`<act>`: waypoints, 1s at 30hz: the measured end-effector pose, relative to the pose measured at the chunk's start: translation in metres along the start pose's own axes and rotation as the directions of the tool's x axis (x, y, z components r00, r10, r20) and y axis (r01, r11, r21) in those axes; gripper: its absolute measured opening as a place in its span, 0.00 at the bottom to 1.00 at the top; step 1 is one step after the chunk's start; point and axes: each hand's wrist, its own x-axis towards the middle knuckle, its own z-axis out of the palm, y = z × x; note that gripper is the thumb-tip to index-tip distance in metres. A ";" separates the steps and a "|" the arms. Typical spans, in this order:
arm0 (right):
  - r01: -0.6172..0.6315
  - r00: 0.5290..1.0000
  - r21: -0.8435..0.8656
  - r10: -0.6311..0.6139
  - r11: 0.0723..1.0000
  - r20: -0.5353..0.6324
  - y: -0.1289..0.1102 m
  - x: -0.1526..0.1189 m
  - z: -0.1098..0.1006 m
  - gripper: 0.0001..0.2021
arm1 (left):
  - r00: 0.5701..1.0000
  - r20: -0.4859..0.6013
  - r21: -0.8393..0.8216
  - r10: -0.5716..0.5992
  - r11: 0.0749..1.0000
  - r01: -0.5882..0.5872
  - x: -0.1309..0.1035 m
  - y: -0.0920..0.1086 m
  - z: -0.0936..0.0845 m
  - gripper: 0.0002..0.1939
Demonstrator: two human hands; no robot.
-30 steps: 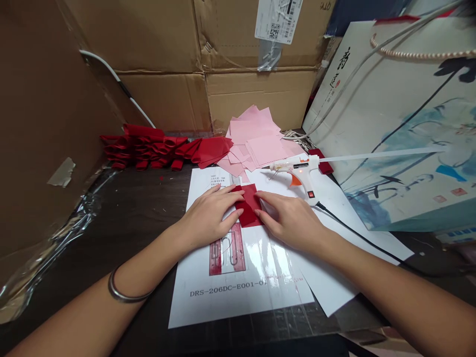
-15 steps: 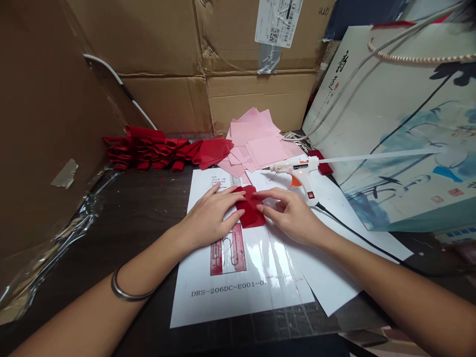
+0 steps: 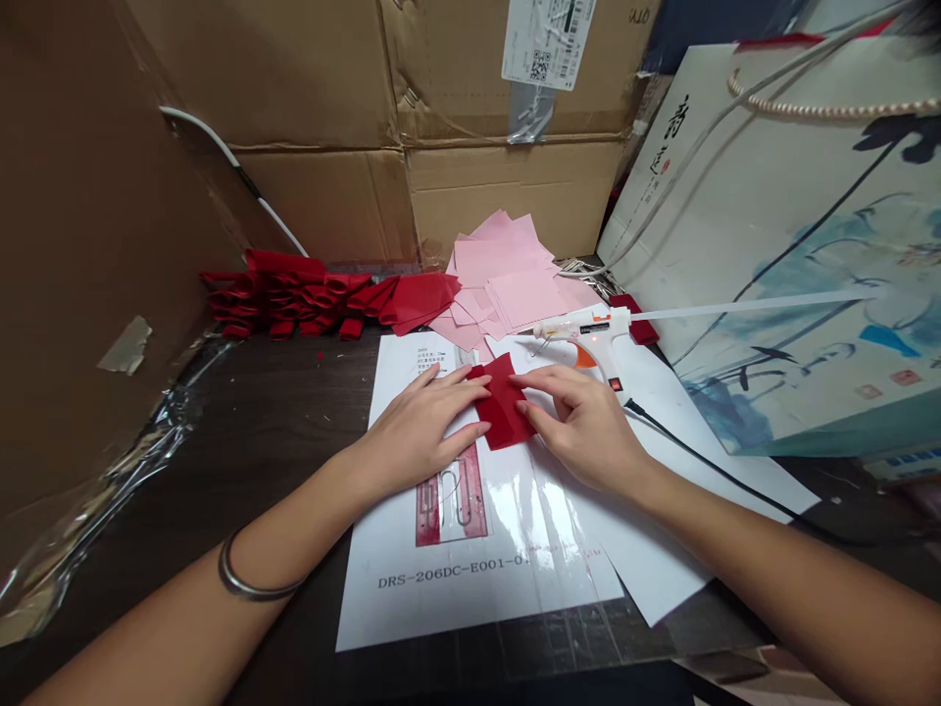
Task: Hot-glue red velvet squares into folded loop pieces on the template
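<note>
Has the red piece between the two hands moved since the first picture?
Yes. The red piece has shifted slightly right, judged against the printed diagram on the white sheet.

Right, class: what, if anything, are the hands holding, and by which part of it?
The red piece is touched by the left hand at its left edge and the right hand at its right; a firm grip cannot be told.
</note>
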 end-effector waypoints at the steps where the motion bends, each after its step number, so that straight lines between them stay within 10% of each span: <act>1: 0.005 1.000 -0.022 -0.005 1.000 0.003 0.001 0.000 0.000 0.14 | 1.000 0.009 0.005 -0.003 1.000 0.003 0.000 0.000 0.000 0.21; 9: 0.143 0.989 -0.328 -0.119 0.934 0.093 0.009 0.001 -0.002 0.15 | 0.999 0.039 0.020 -0.017 1.000 0.016 0.002 0.002 0.000 0.21; 30: 0.378 0.897 -0.413 -0.218 0.828 0.384 0.009 0.006 -0.016 0.18 | 0.994 -0.060 0.114 0.095 0.990 -0.088 0.005 0.009 0.000 0.15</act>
